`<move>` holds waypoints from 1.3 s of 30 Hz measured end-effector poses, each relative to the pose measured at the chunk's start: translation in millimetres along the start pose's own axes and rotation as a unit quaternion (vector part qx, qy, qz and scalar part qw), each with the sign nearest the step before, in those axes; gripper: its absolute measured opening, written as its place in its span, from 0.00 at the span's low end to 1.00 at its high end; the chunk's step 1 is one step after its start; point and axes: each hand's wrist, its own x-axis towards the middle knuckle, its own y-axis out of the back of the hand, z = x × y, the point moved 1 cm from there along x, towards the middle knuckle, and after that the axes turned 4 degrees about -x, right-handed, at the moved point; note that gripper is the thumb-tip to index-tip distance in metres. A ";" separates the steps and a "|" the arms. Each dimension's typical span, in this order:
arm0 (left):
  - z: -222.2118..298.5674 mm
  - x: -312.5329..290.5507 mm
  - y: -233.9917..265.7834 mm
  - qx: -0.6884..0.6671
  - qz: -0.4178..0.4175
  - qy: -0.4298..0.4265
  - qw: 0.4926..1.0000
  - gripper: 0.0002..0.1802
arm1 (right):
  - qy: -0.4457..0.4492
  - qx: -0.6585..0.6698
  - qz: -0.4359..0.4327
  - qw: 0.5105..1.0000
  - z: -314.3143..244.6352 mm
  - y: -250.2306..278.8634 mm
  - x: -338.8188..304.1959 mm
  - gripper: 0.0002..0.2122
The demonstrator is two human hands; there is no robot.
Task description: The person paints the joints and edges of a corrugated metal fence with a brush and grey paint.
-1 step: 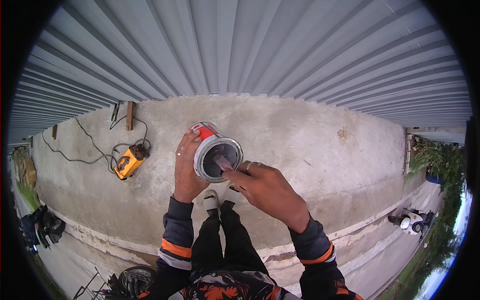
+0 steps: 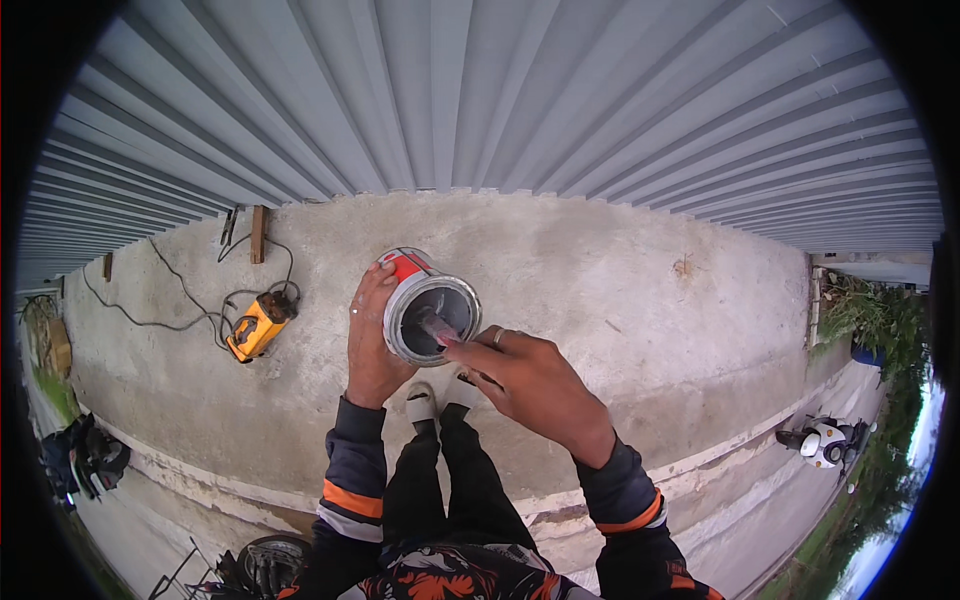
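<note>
My left hand (image 2: pixel 372 335) is wrapped round the side of a red and white paint can (image 2: pixel 408 264) and holds it tilted, its mouth turned toward me. Grey paint coats the inside and the metal rim. My right hand (image 2: pixel 530 378) is closed on a paintbrush (image 2: pixel 438 328) with a reddish handle. The brush's head reaches into the can, and my fingers are close to the rim. How much paint lies in the can cannot be made out.
A grey corrugated metal wall (image 2: pixel 450 95) rises along the far side of the concrete floor (image 2: pixel 620 330). To the left lie a yellow machine (image 2: pixel 260 325) with a black cable and a wooden block (image 2: pixel 259 234). Motorbikes (image 2: pixel 828 445) stand beyond the step.
The can and both hands have shifted very slightly left and down. The brush stays inside the can, its handle slightly changed in angle.
</note>
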 end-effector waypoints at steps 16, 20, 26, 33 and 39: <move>-92.7 -5.6 18.8 -0.062 -0.013 0.058 0.996 0.58 | -0.084 0.186 0.171 0.964 -7.2 -106.4 33.4 0.18; -142.1 -9.9 16.3 -0.169 0.000 0.123 0.978 0.57 | -0.148 0.247 0.178 0.941 -4.8 -131.7 54.1 0.17; -213.0 -28.2 30.7 -0.150 -0.041 0.192 0.969 0.57 | -0.174 0.268 0.168 0.933 6.2 -196.8 88.8 0.13; -258.7 -33.7 19.3 -0.124 -0.043 0.198 0.971 0.54 | -0.240 0.385 0.149 0.878 40.7 -257.0 100.1 0.10; -303.5 -78.4 -7.5 -0.050 -0.065 0.202 0.976 0.65 | -0.165 0.333 0.147 0.917 85.7 -299.5 106.5 0.15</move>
